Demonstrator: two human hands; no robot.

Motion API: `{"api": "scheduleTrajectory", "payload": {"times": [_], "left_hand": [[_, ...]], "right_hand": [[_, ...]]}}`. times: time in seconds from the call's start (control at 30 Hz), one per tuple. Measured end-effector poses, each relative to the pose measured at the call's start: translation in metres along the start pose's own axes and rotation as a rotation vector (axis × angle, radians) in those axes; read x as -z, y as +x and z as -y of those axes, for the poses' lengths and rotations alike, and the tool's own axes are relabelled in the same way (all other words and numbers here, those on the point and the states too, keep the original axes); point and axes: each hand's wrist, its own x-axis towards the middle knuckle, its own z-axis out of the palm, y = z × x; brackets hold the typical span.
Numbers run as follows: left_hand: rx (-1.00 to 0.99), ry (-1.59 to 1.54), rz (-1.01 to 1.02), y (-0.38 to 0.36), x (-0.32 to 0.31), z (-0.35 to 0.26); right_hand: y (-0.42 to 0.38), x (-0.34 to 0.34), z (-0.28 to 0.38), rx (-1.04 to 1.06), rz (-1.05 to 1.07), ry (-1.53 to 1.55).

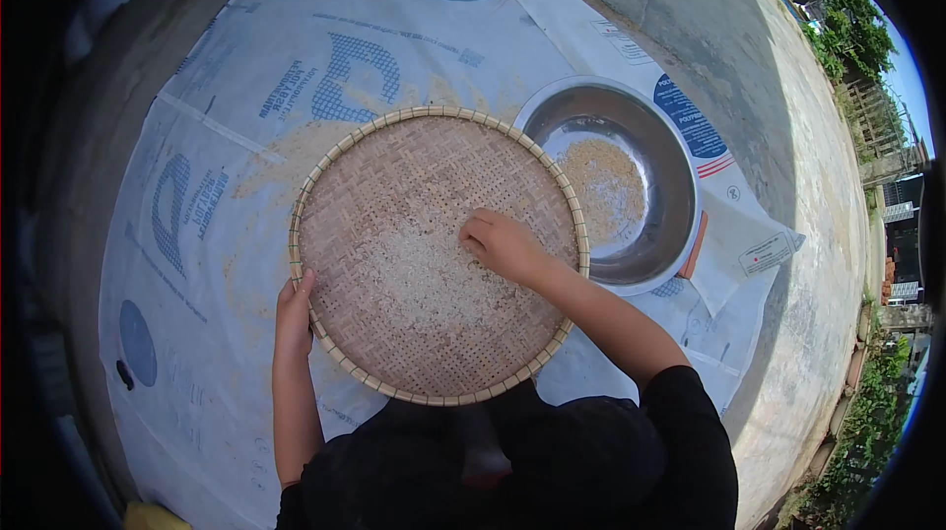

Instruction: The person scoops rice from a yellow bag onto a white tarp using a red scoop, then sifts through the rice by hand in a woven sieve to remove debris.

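Note:
A round woven bamboo winnowing tray [394, 161] is held in front of my body. Pale broken grains, like rice [424, 279], lie spread over its middle and lower part. My left hand [294, 311] grips the tray's left rim, with the thumb on top and the other fingers hidden underneath. Over the grains, right of the middle, is my right hand [503, 246]. Its fingers are pinched together, touching or just above the grains; what they hold, if anything, is too small to name.
Right of the tray, partly behind it, stands a metal basin [675, 225] with tan grains or husks [601, 185] inside. A reddish brick [696, 246] shows at its edge. Printed white sheeting [236, 67] covers the ground, with husks scattered on it. Concrete [808, 353] lies beyond.

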Motion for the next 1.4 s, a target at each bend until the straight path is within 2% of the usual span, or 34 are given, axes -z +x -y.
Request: {"api": "scheduleTrajectory", "payload": {"times": [0.53,0.83,0.93,1.0,1.07,1.13,1.2,1.23,1.3,1.37,1.4], "left_hand": [[-0.003,-0.021,0.052,0.003,0.002,0.003],[-0.003,-0.014,0.057,0.003,0.003,0.004],[0.0,0.005,0.048,0.004,0.004,0.005],[-0.002,-0.024,0.045,0.004,0.002,0.004],[-0.001,-0.055,0.04,0.001,0.001,0.003],[0.008,-0.036,0.02,0.0,0.001,0.001],[0.007,-0.048,0.026,0.001,0.001,0.002],[0.006,-0.053,0.036,0.001,0.001,0.003],[0.003,-0.061,0.042,0.002,0.001,0.003],[0.002,-0.059,0.048,0.001,0.002,0.003],[0.003,-0.056,0.047,0.001,0.001,0.003]], "right_hand": [[0.01,-0.014,-0.003,0.015,0.079,-0.06],[0.01,-0.016,-0.002,-0.073,0.097,-0.08],[0.007,-0.004,-0.003,-0.079,0.099,0.0],[0.003,0.011,-0.009,-0.082,-0.03,0.061],[-0.007,0.034,-0.013,-0.206,-0.116,0.143],[-0.021,0.06,-0.031,-0.389,-0.335,0.126],[-0.034,0.08,-0.049,-0.624,-0.627,-0.063],[-0.037,0.083,-0.052,-0.619,-0.624,-0.066],[-0.042,0.089,-0.042,-0.524,-0.778,-0.177],[-0.039,0.077,-0.029,-0.511,-0.702,-0.122],[-0.036,0.069,-0.025,-0.423,-0.484,-0.075]]}}
